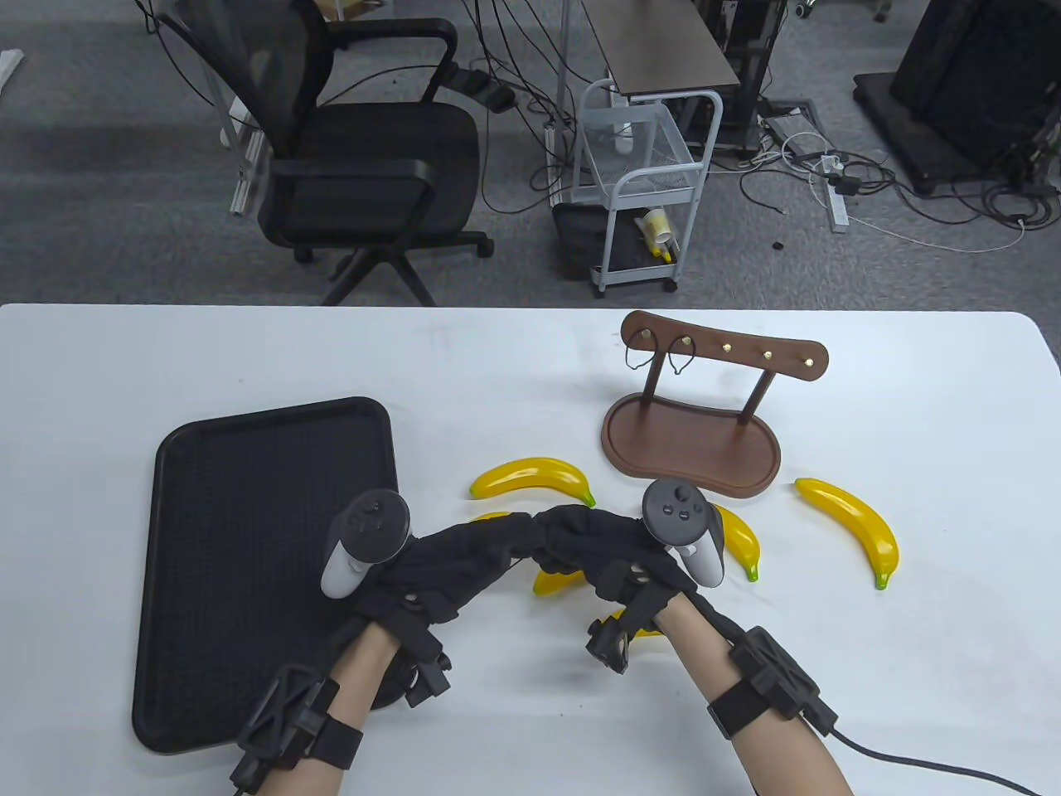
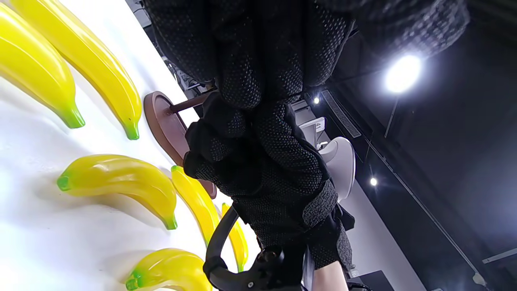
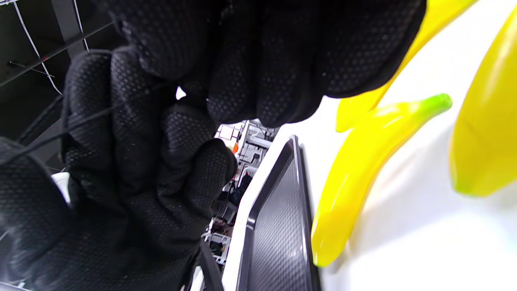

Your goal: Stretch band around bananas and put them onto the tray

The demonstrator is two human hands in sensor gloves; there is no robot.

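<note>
My two gloved hands meet fingertip to fingertip above the table's middle, the left hand (image 1: 510, 535) and the right hand (image 1: 564, 531) both with curled fingers. A thin black band (image 3: 87, 115) runs taut across the left hand's fingers towards the right hand's fingertips, and both seem to pinch it. Several yellow plastic bananas lie on the table: one beyond the hands (image 1: 535, 478), one far right (image 1: 854, 526), one by the right tracker (image 1: 739, 543), and others partly hidden beneath the hands (image 1: 557, 582). The black tray (image 1: 249, 497) lies left, with nothing in it.
A brown wooden stand (image 1: 692, 439) with brass hooks stands behind the bananas; two more thin bands (image 1: 638, 355) hang from its left hooks. Beyond the table's far edge are an office chair (image 1: 356, 157) and a white cart (image 1: 642, 191).
</note>
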